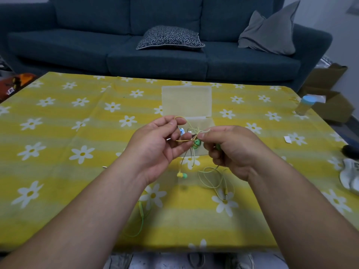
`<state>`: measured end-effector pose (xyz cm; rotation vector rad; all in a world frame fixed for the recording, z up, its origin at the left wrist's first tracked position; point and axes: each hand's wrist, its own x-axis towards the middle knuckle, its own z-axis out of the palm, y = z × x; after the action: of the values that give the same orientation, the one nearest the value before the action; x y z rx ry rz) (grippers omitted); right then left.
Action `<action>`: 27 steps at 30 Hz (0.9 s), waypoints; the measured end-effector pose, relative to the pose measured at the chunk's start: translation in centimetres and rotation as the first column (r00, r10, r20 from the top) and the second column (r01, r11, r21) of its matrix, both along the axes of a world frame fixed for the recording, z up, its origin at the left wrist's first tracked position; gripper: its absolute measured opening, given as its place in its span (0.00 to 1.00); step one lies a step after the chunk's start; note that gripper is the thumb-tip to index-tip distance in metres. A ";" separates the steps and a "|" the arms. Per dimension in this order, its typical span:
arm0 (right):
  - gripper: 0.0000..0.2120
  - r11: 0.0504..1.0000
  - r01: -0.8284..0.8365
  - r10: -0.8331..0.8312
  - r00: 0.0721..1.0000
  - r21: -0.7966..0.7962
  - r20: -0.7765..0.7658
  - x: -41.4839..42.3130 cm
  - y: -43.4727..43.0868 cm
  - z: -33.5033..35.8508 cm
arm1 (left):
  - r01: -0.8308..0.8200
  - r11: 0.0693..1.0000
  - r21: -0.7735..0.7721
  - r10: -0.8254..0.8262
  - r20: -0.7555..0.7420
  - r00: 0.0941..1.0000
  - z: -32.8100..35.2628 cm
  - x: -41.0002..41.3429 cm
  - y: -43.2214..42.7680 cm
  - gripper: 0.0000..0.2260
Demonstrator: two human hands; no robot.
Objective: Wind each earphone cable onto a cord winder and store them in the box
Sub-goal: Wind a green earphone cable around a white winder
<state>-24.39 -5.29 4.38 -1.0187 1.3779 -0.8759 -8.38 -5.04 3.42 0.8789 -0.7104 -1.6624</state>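
Both hands are clamped on the yellow cable (pixel 211 179). My left hand (pixel 157 144) pinches a loop; my right hand (pixel 231 150) pinches the strand right at the green winder (pixel 196 144). All of it is held up between them, above the cloth (pixel 77 117).

The open box (pixel 186 101) is at 12 o'clock, just behind my hands.

Risks:
- Loops cross near the winder, so pulling tight could knot them.
- The earbud (pixel 182 175) at 6 o'clock could snag the box edge.
- The slack tail with the plug (pixel 226 191) at 5 o'clock could drag and tangle.

The cable is thin, springy and pale yellow. A second, green cable (pixel 142 216) is at 7 o'clock.
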 end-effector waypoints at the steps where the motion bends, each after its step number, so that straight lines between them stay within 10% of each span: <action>1: 0.04 0.999 0.032 -0.032 0.999 0.009 0.015 0.0 -0.1 0.0 | -0.003 1.000 0.008 0.003 -0.016 1.000 0.0 0.0 0.0 0.09; 8: 0.04 0.999 0.029 -0.029 1.000 0.018 -0.001 0.4 0.2 -0.1 | -0.069 0.986 0.149 0.081 -0.075 0.994 0.1 -0.5 0.0 0.10; 14: 0.06 0.986 0.111 -0.121 0.990 -0.128 -0.071 -1.2 -0.1 0.7 | -0.069 0.993 0.099 -0.002 0.584 0.811 -0.9 1.0 -0.5 0.11; 27: 0.13 0.948 -0.055 0.019 0.993 -0.313 -0.118 -2.4 0.3 2.6 | 0.032 0.992 -0.123 0.094 0.881 0.463 -2.3 0.8 -0.4 0.09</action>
<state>-26.76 -4.97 7.00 -1.3533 1.3333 -1.0462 -7.53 -5.42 1.17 1.6911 -1.4794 -0.9817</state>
